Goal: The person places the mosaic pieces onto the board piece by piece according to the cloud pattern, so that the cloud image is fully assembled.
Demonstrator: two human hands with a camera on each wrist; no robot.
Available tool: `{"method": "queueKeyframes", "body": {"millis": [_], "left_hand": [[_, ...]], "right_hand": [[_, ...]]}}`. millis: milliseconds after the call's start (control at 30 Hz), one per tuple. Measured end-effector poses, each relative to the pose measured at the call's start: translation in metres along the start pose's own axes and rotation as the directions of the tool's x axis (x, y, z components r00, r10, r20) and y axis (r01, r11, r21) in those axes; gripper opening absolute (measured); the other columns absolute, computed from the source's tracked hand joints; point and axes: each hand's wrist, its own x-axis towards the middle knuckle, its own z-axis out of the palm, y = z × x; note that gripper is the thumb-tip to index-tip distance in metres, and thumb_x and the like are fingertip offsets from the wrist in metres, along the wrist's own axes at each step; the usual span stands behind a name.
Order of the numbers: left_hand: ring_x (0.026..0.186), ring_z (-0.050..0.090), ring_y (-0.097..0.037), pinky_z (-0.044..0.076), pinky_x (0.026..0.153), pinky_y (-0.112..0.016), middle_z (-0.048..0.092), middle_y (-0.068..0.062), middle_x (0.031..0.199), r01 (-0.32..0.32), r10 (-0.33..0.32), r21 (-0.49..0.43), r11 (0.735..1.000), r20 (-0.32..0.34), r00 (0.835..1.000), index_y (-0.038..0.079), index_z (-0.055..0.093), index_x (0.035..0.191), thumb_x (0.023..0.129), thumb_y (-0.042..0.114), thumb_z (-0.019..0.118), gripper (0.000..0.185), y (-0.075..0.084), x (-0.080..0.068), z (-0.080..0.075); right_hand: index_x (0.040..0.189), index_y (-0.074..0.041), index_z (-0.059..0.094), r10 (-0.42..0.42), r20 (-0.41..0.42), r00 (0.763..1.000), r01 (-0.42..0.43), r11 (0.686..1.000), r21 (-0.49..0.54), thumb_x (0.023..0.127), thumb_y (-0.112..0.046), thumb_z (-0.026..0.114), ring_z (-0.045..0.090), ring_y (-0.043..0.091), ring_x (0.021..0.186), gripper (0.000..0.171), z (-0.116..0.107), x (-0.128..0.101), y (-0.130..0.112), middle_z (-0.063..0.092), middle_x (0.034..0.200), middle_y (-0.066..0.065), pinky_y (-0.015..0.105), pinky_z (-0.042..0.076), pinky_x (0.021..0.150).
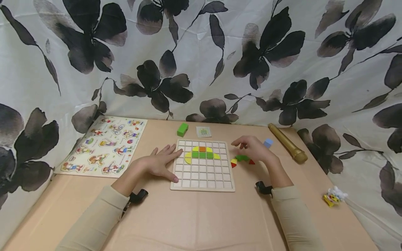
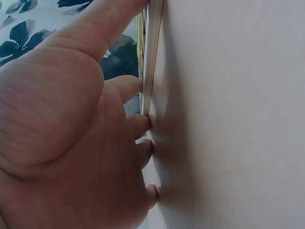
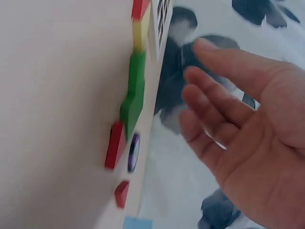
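1. Left hand (image 1: 158, 164) lies flat on the table, fingers spread and straight, fingertips (image 2: 143, 125) touching the left edge of the square wooden grid board (image 1: 202, 165); it grips nothing.
2. Right hand (image 1: 255, 149) hovers above the loose wooden pieces, fingers (image 3: 214, 90) relaxed and slightly bent; it holds nothing.
3. Loose pieces lie just right of the board: a red-and-yellow piece (image 1: 233, 162), a green curved piece (image 1: 242, 158) and a small red triangle (image 1: 251, 161). The right hand is directly over them, not touching.
4. Board already carries 1 orange, several green and several yellow pieces (image 1: 202, 154) in its upper rows.
5. Judgement: a sound pick calls for lowering thumb and forefinger onto 1 piece only, pinching its sides, while the left hand keeps pressure against the board edge so the frame cannot slide.
6. Risk: neighbouring pieces sit close together and could be nudged.
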Motion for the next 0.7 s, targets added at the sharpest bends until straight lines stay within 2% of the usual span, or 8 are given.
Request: {"method": "queueKeyframes", "body": {"millis": [133,233,467,633,700], "left_hand": [[0.162,-0.005,-0.04,-0.007,0.123,-0.072,-0.001,-0.016,0.176,-0.002,0.002,-0.007,1.0,-0.001,1.0,0.022,0.018,0.169,0.077,0.068,0.081,0.12,-0.001,0.0,0.0],[0.162,-0.006,-0.04,-0.007,0.124,-0.071,-0.001,-0.016,0.176,0.001,-0.001,-0.01,1.0,0.0,1.0,0.022,0.018,0.169,0.077,0.068,0.081,0.12,0.0,0.0,0.0],[0.162,-0.006,-0.04,-0.007,0.124,-0.071,0.0,-0.016,0.176,0.001,-0.001,-0.012,1.0,-0.005,1.0,0.022,0.018,0.168,0.078,0.067,0.081,0.12,0.0,0.0,0.0],[0.162,-0.005,-0.041,-0.006,0.123,-0.072,0.0,-0.016,0.176,0.002,-0.003,-0.009,1.0,-0.007,1.0,0.022,0.018,0.168,0.077,0.067,0.081,0.12,-0.001,0.001,0.0],[0.162,-0.005,-0.041,-0.007,0.123,-0.072,0.0,-0.016,0.176,0.005,-0.006,-0.011,1.0,-0.007,1.0,0.022,0.018,0.168,0.077,0.068,0.081,0.12,-0.001,0.0,0.0]], "right_hand": [[0.12,-0.006,0.077,0.051,0.099,0.994,-0.05,0.999,-0.015,0.087,-0.002,0.081,0.055,0.024,0.089,0.033,-0.001,-0.005,0.012,0.071,0.107,0.013,0.033,0.047,0.073],[0.115,-0.008,0.08,0.064,0.142,0.988,-0.06,0.998,-0.03,0.087,0.0,0.08,0.055,0.025,0.09,0.03,0.001,-0.007,0.017,0.069,0.103,0.01,0.033,0.047,0.074],[0.104,-0.012,0.079,0.103,0.141,0.985,-0.1,0.995,-0.03,0.086,0.001,0.081,0.056,0.027,0.094,0.022,0.006,-0.007,0.019,0.064,0.102,0.009,0.031,0.049,0.076],[0.096,-0.011,0.075,0.129,0.174,0.976,-0.135,0.991,0.021,0.089,-0.003,0.08,0.058,0.024,0.079,0.012,0.003,-0.007,0.017,0.067,0.094,0.007,0.029,0.05,0.062],[0.096,-0.009,0.075,0.116,0.176,0.977,-0.125,0.991,0.038,0.091,-0.004,0.077,0.059,0.023,0.077,0.007,0.0,-0.008,0.016,0.068,0.091,0.006,0.03,0.05,0.062]]}}
